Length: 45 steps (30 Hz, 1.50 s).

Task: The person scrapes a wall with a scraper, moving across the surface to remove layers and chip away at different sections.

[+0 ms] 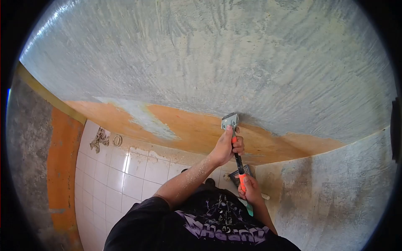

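A long-handled scraper (pixel 238 161) with a black and orange handle slants up from my body to the wall. My left hand (pixel 226 146) is closed round the upper handle, just below the grey metal head (pixel 230 120). Lower down, my right hand (pixel 250 189) grips the orange end of the same handle. The blade meets the wall where the bare grey surface (pixel 201 75) borders a band of orange paint (pixel 192 130). Pale dust speckles my left forearm.
White floor tiles (pixel 136 167) carry flakes along the wall's foot. A crumpled cloth (pixel 99 140) and a ring-shaped roll (pixel 117 140) lie at the left. Near my feet is a dark tray-like object (pixel 234 178), partly hidden. Another wall (pixel 326 192) closes the right side.
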Motion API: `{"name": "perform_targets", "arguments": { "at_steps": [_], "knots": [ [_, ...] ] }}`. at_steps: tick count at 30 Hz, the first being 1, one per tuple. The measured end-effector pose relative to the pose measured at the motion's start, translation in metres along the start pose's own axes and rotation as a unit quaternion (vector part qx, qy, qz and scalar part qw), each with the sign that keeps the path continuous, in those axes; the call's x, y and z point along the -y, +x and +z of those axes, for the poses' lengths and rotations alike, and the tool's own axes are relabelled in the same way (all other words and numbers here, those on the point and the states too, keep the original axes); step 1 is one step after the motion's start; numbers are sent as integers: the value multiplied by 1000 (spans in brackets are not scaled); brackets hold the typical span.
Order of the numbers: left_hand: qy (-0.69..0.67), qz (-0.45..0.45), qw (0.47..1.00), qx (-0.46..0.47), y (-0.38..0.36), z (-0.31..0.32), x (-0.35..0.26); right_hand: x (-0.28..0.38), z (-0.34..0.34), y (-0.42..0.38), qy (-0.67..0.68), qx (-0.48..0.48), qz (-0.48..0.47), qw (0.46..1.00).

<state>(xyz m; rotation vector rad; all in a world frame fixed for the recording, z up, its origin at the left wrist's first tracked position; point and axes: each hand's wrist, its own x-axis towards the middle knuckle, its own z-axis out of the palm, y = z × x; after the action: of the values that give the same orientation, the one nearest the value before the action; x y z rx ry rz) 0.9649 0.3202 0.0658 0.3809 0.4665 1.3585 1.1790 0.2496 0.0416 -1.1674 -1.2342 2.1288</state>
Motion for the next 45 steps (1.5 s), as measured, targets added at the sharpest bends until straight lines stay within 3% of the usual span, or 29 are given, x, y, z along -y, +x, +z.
{"name": "perform_targets", "arguments": {
  "at_steps": [9, 15, 20, 33, 36, 42, 45],
  "knots": [
    [-8, 20, 1000, -7, 2, 3, 4, 1, -8, 3, -13, -11, -6, 1000],
    [-43, 44, 998, 1, 2, -9, -6, 13, 3, 18, -12, 33, -4, 999],
    [-50, 12, 999, -3, 7, -3, 8, 1, -13, 10, -18, -1, -6, 1000],
    [-42, 33, 998, -27, 6, -6, 2, 7, -16, 16, -58, -24, -21, 998],
    [-41, 41, 998, 13, 4, -13, -6, 11, 1, 20, -16, -11, -20, 1000],
    [-48, 33, 998, 19, 4, -7, 1, 20, -7, 9, -73, -38, -4, 997],
    [-42, 40, 998, 21, 1, -13, -9, 15, 7, 17, -67, -39, -44, 996]
  ]
}}
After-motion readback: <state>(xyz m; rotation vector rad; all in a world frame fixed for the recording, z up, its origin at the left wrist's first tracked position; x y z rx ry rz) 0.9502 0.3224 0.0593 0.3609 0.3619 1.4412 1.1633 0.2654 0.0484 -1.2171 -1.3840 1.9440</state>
